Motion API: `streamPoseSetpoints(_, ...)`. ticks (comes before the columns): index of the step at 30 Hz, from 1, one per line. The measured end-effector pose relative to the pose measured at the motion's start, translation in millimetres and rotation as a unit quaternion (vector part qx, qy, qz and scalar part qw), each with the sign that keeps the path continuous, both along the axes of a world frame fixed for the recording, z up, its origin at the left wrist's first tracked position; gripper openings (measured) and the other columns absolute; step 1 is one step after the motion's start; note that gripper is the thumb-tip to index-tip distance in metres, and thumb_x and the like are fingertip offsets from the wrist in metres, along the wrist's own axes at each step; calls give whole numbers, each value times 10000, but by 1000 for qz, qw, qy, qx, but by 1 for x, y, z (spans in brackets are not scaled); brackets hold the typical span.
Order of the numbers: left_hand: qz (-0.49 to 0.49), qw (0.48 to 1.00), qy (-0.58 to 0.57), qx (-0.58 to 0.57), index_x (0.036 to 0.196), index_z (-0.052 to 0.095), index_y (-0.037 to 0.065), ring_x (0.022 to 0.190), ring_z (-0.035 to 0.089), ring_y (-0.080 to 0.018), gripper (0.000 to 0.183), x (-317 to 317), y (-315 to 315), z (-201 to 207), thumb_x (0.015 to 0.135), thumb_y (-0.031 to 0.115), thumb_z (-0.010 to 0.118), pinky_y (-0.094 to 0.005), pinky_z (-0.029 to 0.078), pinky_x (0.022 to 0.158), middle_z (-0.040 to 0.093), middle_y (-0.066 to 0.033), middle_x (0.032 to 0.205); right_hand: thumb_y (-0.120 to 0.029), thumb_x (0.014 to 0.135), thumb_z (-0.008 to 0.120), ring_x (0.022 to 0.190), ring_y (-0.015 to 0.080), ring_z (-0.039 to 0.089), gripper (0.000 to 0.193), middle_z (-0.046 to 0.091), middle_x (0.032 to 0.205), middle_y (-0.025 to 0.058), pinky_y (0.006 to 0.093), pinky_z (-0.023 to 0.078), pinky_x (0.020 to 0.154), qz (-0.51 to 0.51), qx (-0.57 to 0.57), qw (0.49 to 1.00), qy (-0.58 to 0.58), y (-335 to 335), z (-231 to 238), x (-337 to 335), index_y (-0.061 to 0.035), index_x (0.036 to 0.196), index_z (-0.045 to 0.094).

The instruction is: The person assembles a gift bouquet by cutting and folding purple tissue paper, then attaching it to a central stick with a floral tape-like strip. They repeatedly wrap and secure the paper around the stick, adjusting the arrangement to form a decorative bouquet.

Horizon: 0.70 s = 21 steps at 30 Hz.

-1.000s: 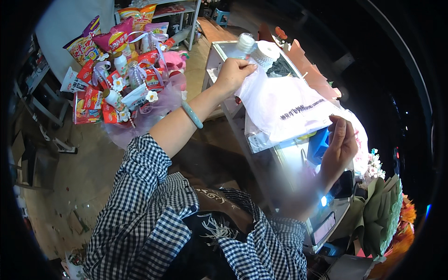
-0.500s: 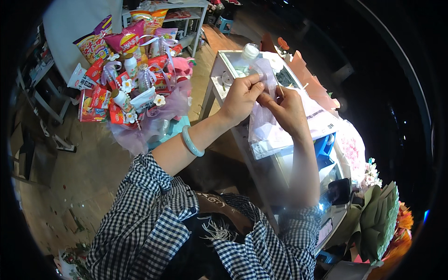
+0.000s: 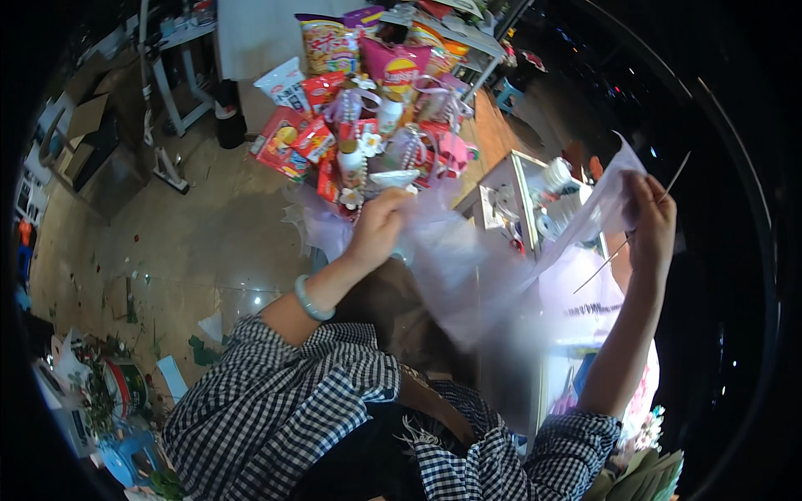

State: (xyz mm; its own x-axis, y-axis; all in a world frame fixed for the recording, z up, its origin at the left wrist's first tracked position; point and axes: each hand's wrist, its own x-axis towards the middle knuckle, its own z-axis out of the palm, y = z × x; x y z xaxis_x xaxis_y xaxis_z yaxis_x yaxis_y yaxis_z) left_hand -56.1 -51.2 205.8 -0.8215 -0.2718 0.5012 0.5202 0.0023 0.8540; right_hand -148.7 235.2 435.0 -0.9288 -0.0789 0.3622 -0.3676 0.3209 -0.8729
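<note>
A sheet of sheer pale purple tulle (image 3: 468, 280) stretches between my two hands, sagging and smeared by motion in the middle. My left hand (image 3: 380, 230), below a pale bangle (image 3: 312, 299), is closed on one end of it, just in front of a snack bouquet (image 3: 322, 90). Held up on the right, my right hand (image 3: 652, 219) pinches the other end and also grips a thin stick (image 3: 598, 273) that slants through its fingers. The bouquet has snack bags, small bottles, white flowers, bead strings and purple tulle round its base.
To the right stands a white display table (image 3: 522, 188) with white spools (image 3: 558, 174) and a printed white sheet (image 3: 576, 292) on it. A cardboard box (image 3: 88, 117) sits at the far left. Leaf scraps (image 3: 203, 351) and a blue stool (image 3: 129, 457) are on the floor at lower left.
My hands were together over the table; now they are wide apart, the left moved left, the right moved right, with the tulle spread between them. The view has turned toward the left.
</note>
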Motion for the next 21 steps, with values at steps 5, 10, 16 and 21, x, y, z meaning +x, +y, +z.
streamPoseSetpoints(5,66,994,13,-81,848,601,-51,786,571,-166,217,52,-90,10,775,-63,397,-256,448,728,595,-75,847,-193,923,558,604,39,530,218,647,799,27,168,408,524,68,-2,997,24,-80,34,-34,-15,974,673)
streamPoseSetpoints(10,60,978,-24,-201,927,637,-44,754,595,-145,216,60,-142,76,826,-14,449,-253,460,677,646,-88,851,-200,879,585,589,38,534,237,640,775,4,179,399,499,188,28,981,45,-195,34,-54,-38,1018,686)
streamPoseSetpoints(16,153,887,-28,-434,999,630,-16,791,632,-197,222,-26,-174,128,866,144,555,-312,488,688,671,-131,899,-148,858,580,519,125,598,177,676,785,80,209,322,413,255,1,967,20,-280,11,-70,-4,894,674)
streamPoseSetpoints(21,80,844,-54,-527,1042,594,24,833,642,-275,267,-78,-175,128,855,213,577,-380,499,708,662,-166,920,-184,880,590,528,98,590,186,658,738,55,219,305,407,260,4,966,-19,-307,-1,-72,-17,887,674)
